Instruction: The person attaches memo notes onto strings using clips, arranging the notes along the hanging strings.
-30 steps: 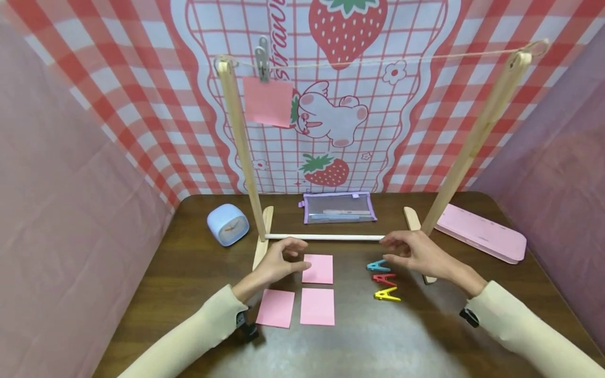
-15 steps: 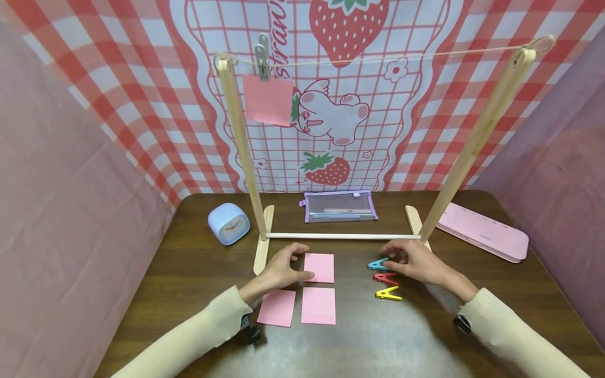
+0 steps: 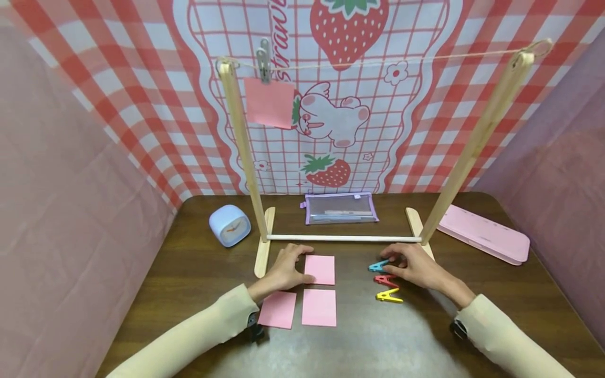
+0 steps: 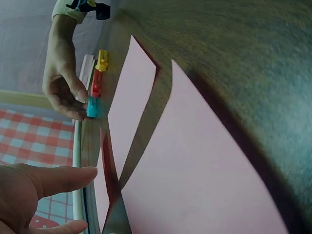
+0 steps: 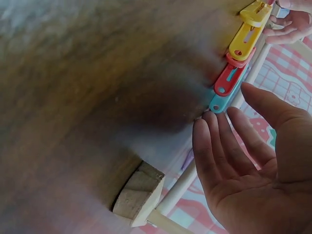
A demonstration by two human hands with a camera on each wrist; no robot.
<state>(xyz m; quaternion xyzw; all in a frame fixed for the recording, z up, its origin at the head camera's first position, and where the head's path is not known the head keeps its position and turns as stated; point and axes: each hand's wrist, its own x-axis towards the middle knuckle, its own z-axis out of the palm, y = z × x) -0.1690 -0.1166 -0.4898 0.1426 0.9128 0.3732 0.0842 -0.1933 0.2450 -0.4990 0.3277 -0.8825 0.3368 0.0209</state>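
Note:
On the table, several pink paper squares lie flat. My left hand is at the upper pink square, thumb at its left edge and the other fingers over its upper left corner, loosely bent. Below are another pink square and a third pink square. My right hand reaches to the blue clothespin; in the right wrist view its fingertips are close by the blue clothespin and the thumb is apart from it. A red clothespin and a yellow clothespin lie nearer me.
A wooden frame carries a string, from which a grey metal clip hangs a pink sheet. Its white rod crosses behind my hands. Around stand a blue clock, mesh pouch and pink case.
My right hand has come down and slightly nearer, to the blue clothespin. My left hand has lowered a little at the upper pink square, with its thumb shifting toward the lower left edge.

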